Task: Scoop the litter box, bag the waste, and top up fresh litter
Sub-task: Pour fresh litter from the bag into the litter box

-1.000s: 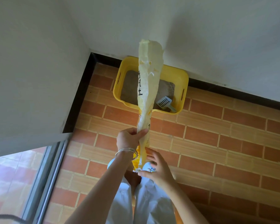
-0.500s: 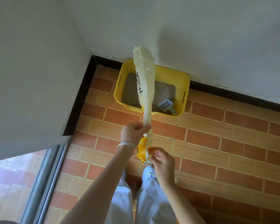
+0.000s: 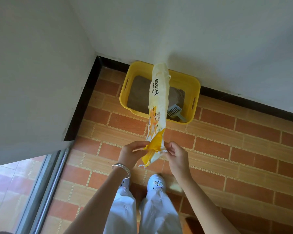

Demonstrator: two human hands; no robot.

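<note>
My left hand (image 3: 132,153) and right hand (image 3: 176,156), close together, pinch the litter bag's (image 3: 159,102) near end; I judge its far end belongs over the litter box (image 3: 124,93) in the floor's corner.

- Bright, soft daylight fills the corner; it probably comes through the glass door (image 3: 32,191) at lower left, whose pane looks washed out.
- The bag (image 3: 159,98) throws a faint, wide shadow on the wall (image 3: 193,54).
- Wide-angle distortion bends the skirting (image 3: 81,102) and the floor (image 3: 243,149) lines toward the edges.
- Focus is slightly soft throughout.
</note>
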